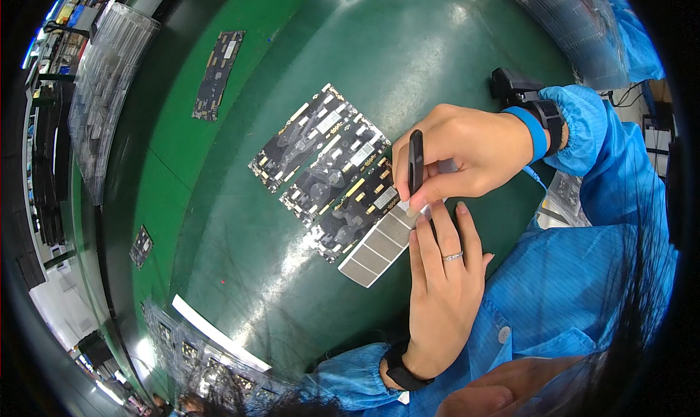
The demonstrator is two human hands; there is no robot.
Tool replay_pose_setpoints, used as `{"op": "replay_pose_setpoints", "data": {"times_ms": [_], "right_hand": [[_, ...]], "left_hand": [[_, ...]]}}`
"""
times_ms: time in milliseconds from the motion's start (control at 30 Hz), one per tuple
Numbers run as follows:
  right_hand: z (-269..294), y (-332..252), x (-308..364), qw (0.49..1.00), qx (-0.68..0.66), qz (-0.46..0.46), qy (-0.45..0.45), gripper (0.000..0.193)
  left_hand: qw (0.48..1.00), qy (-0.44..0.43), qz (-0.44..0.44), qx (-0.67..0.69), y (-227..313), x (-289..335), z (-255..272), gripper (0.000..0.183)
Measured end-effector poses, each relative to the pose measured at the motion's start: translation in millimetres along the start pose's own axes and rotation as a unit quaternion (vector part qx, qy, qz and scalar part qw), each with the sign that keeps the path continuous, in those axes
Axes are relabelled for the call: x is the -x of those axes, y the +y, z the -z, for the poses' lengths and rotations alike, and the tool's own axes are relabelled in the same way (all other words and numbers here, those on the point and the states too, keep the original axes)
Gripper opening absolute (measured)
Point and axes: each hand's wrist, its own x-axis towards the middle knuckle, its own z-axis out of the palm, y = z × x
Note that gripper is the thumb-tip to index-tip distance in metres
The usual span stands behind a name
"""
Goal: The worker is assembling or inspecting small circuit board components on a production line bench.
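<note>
My right hand [470, 151] pinches a slim black tool [415, 161], possibly tweezers; its tip is hidden by the fingers. Below it, my left hand [448, 278] lies with its fingers stretched over the upper end of a strip of grey rectangular stickers on a white backing [375, 251]. The fingertips of both hands nearly meet there. Beside the strip is a black circuit board [354, 216] with a grey film and a white label. Two similar boards, a middle one [335, 170] and a far one [299, 136], lie next to it in a row.
On the green bench, another long board [219, 75] lies at the far left, with a small board [141, 247] nearer. Clear plastic trays stand at the left [109, 96], top right [569, 26] and lower left [211, 358]. A blue cord [536, 176] runs by my right wrist.
</note>
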Motion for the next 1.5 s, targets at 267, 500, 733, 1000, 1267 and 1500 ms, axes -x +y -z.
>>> {"op": "replay_pose_setpoints", "data": {"times_ms": [267,500,733,1000,1267,1500], "right_hand": [[45.4,9.5,-50.6,0.985,-0.099,-0.041,0.132,0.018],[58.7,32.0,-92.7,0.985,-0.097,-0.055,0.132,0.022],[46.7,26.4,-101.5,0.981,-0.109,-0.075,0.139,0.031],[58.7,36.0,-85.6,0.979,-0.094,-0.058,0.169,0.03],[64.0,31.8,-78.0,0.982,-0.092,-0.08,0.146,0.019],[66.8,34.1,-79.1,0.983,-0.067,-0.077,0.15,0.02]], "left_hand": [[0.999,0.021,0.003,0.044,-9.4,-9.5,12.3,0.069],[0.991,0.104,0.08,0.039,-67.3,-60.2,24.2,0.072],[0.989,0.067,0.135,0.008,-74.2,-58.9,21.1,0.077],[0.986,0.071,0.147,-0.011,-71.4,-62.9,21.8,0.079],[0.99,0.057,0.129,0.001,-68.8,-76.8,18.2,0.079],[0.99,0.057,0.129,-0.01,-68.0,-81.4,17.2,0.08]]}}
